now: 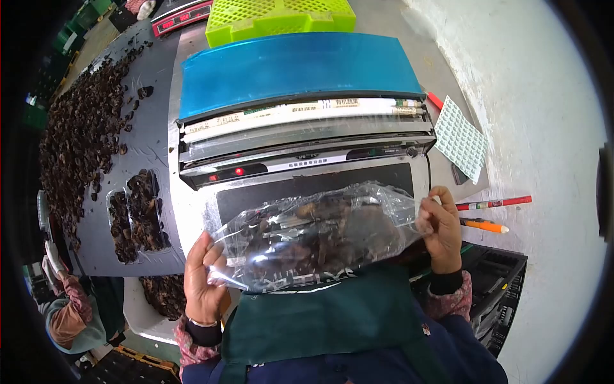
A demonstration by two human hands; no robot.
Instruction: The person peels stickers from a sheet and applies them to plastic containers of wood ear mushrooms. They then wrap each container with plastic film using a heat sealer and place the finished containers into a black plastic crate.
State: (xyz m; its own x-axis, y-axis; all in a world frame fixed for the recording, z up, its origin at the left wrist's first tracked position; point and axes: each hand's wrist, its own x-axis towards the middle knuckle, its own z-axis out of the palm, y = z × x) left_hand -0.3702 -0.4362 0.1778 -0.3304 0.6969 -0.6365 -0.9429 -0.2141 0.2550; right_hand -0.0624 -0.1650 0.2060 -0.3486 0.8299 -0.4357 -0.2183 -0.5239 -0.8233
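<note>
A clear plastic bag with dark brown pieces inside is stretched level between my two hands, in front of the wrapping machine. My left hand pinches the bag's left end, fingers closed on the film. At the other end, my right hand grips the film with bent fingers. Behind the bag lies the machine's dark plate, partly covered by it. The machine has a blue cover, rolls of printed film and red lights on its front.
Dark pieces are heaped on the left table, beside filled clear trays. A white bin stands below. A co-worker is at lower left. Right: sticker sheet, pens, black crate. Behind: green crate, red scale.
</note>
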